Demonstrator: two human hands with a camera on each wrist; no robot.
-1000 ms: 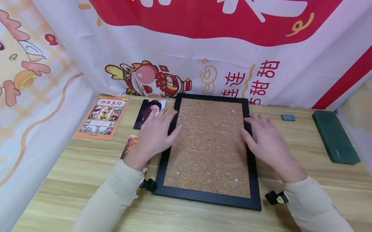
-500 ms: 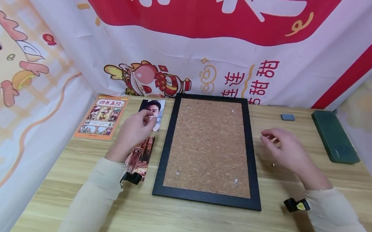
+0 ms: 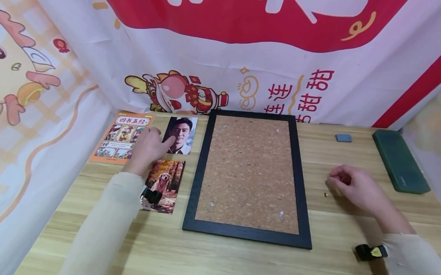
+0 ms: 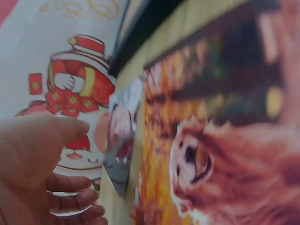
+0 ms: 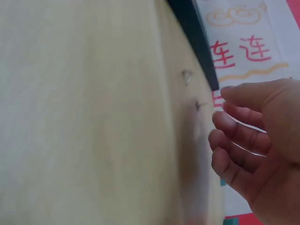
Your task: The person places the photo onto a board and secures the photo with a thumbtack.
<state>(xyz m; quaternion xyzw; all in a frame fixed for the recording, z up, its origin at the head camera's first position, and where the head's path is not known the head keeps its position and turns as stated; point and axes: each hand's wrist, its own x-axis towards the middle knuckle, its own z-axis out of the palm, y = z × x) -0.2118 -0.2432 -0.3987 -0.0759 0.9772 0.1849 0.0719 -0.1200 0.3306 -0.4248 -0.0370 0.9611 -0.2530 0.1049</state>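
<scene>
My left hand (image 3: 148, 147) hovers by the portrait photo (image 3: 183, 141) and over the right side of an orange comic-style booklet (image 3: 110, 155). Its thumb stands apart from the bent fingers, and the left wrist view shows nothing between them. Beneath my wrist lies a photo of a golden dog (image 3: 168, 178). On the right, my right hand (image 3: 356, 186) hangs low over the table, fingers loosely bent and holding nothing. Two small thumbtacks lie near its fingertips in the right wrist view, one tack (image 5: 187, 76) and another tack (image 5: 198, 105). A black-framed corkboard (image 3: 254, 171) lies between the hands.
Small shiny spots dot the corkboard's corners. At the back right are a small blue block (image 3: 343, 138) and a dark green case (image 3: 400, 161). A printed cloth (image 3: 239, 56) hangs behind the wooden table (image 3: 233, 263).
Both hands have left the corkboard's sides. The left went left toward the booklet and portrait; the right went right and toward me, beside the tacks. The board stayed in place.
</scene>
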